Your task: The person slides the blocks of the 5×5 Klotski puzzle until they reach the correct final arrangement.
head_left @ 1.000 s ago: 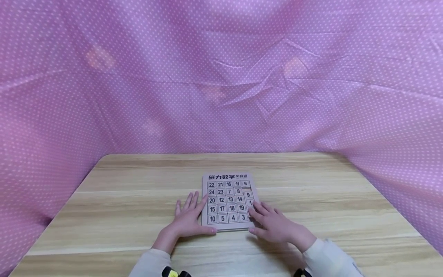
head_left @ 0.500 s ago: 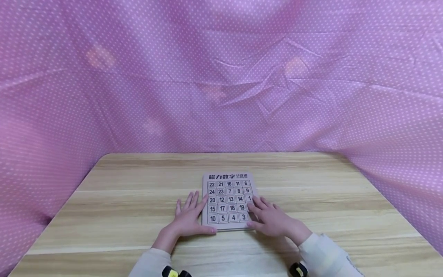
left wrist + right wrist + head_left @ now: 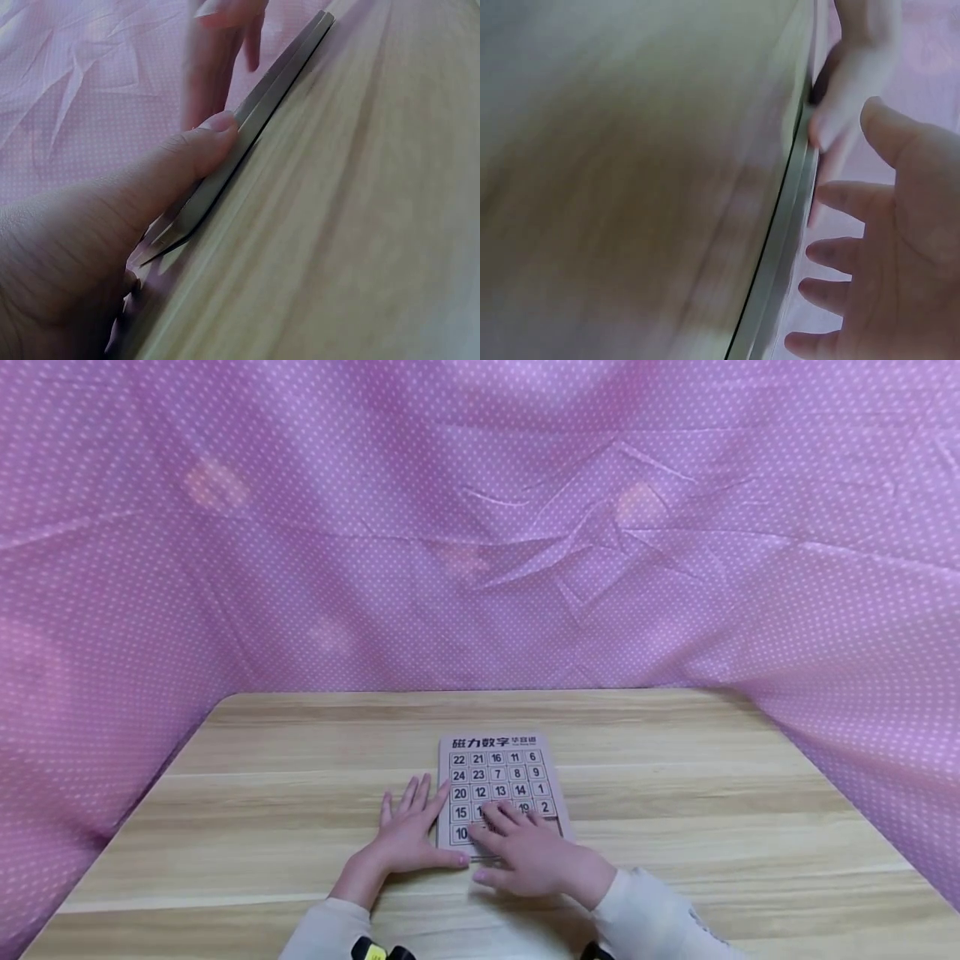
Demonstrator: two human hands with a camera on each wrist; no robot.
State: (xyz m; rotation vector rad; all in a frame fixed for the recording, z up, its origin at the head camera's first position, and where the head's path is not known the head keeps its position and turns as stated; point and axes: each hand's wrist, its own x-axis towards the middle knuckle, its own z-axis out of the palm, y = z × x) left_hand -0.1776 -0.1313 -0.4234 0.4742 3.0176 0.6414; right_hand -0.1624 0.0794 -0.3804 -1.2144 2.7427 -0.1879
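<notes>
A grey number slide puzzle [image 3: 487,743] lies flat on the table, its rows of numbered tiles facing up. My left hand [image 3: 408,839] braces its near left corner, fingers spread straight along the left side. In the left wrist view the left thumb [image 3: 180,157] presses against the puzzle's near edge. Over the lower rows is my right hand [image 3: 528,852], fingers spread, hiding several tiles; whether the fingertips touch them I cannot tell. In the right column, tile 2 [image 3: 545,807] sits in the fourth row, with a gap below it partly behind the right hand.
The puzzle rests on a light wood-grain table [image 3: 300,743]. Pink dotted cloth [image 3: 480,568] hangs behind the table and along both sides. Dark bands with devices sit at both wrists.
Tiles 9 and 1 have slid up the right column, and tile 2 now shows beneath them. My right hand has moved left across the lower tiles. The left hand has stayed put.
</notes>
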